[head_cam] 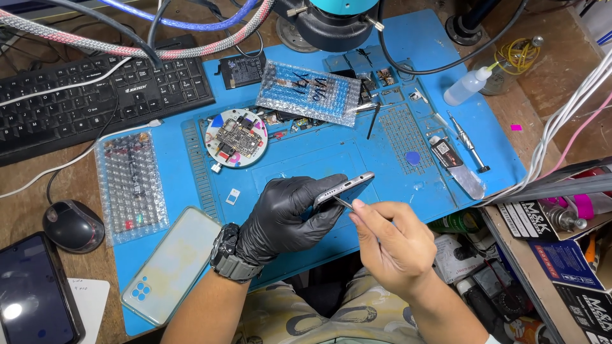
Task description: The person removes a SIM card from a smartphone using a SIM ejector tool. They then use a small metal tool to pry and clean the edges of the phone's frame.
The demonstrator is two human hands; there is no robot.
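Observation:
My left hand (285, 213), in a black glove with a dark watch at the wrist, grips a grey smartphone (347, 185) on its edge above the blue work mat (306, 159). My bare right hand (392, 245) pinches a thin metal tool (342, 203) whose tip touches the phone's lower edge. A round white holder with a circuit board (236, 137) lies on the mat just beyond my left hand.
A pale phone back cover (171, 264) and a bubble-wrap pouch (131, 185) lie at the left of the mat, another pouch (309, 92) at the back. A keyboard (95, 95), a mouse (72, 224), a dark phone (35, 293), a squeeze bottle (466, 86) and a screwdriver (468, 141) surround them.

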